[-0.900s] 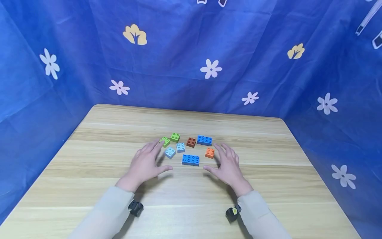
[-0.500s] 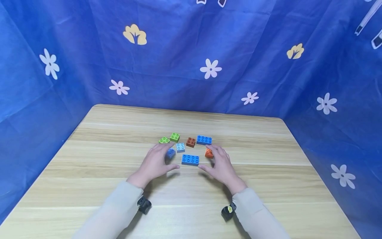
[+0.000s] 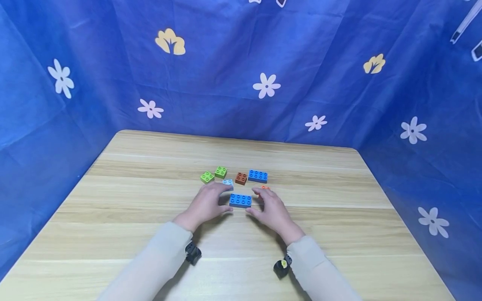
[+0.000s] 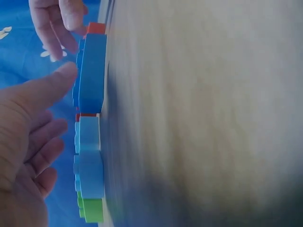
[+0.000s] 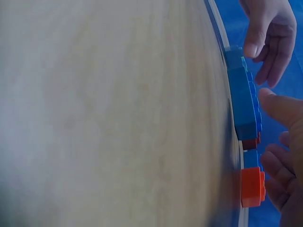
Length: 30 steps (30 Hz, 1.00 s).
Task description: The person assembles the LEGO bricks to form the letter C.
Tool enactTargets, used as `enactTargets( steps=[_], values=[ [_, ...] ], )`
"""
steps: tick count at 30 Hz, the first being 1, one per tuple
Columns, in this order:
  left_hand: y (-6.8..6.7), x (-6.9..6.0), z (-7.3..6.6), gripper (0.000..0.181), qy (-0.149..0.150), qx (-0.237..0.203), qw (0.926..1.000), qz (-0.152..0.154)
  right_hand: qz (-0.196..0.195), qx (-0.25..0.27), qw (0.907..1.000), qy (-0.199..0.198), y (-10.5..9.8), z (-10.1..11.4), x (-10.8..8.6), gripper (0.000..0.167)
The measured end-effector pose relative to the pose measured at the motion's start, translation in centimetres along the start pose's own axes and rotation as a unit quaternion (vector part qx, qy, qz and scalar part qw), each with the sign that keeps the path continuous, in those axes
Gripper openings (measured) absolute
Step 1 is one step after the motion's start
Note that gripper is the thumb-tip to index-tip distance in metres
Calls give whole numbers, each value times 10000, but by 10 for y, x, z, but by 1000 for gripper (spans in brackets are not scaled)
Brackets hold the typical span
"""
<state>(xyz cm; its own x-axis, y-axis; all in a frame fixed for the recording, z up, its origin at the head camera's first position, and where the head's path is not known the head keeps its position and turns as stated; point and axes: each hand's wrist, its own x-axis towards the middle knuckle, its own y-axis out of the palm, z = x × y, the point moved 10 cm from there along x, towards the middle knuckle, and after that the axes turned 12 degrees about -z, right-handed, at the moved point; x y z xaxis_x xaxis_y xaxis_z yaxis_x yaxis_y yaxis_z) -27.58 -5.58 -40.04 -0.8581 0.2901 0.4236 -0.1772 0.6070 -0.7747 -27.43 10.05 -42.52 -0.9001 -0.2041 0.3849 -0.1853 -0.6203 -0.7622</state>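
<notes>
A long blue building brick [image 3: 240,201] lies studs up on the table between my two hands. Just left of it hovers my left hand [image 3: 206,205], thumb and fingers spread and relaxed, holding nothing. My right hand [image 3: 272,211] is posed likewise at the brick's right end; a small gap to the brick seems to show. One light blue brick [image 3: 227,182] peeks out past the left fingers. A second light blue brick [image 4: 90,175] is covered by the left hand in the head view but shows in the left wrist view. The orange brick [image 5: 252,187] sits beside the right fingers, partly covered from above.
Behind the hands lie two green bricks [image 3: 207,177], a brown brick [image 3: 241,178] and another long blue brick [image 3: 257,176]. The wooden table [image 3: 241,259] ends at a blue flowered curtain [image 3: 211,92] at the back and sides. Each wrist wears a small black camera [image 3: 193,253].
Both hands have moved inward towards the front blue brick, the left going right and the right going left. The left hand now covers one light blue brick. The bricks have not moved.
</notes>
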Motion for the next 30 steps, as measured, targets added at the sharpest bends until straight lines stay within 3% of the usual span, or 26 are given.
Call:
enactTargets(
  steps=[15, 30],
  values=[
    [17, 4, -4, 57, 167, 591, 9980, 177, 40, 84, 10000, -10, 9, 3, 0, 54],
    [20, -1, -5, 44, 133, 446, 9984, 315, 168, 581, 9982, -5, 15, -1, -4, 42]
  ],
)
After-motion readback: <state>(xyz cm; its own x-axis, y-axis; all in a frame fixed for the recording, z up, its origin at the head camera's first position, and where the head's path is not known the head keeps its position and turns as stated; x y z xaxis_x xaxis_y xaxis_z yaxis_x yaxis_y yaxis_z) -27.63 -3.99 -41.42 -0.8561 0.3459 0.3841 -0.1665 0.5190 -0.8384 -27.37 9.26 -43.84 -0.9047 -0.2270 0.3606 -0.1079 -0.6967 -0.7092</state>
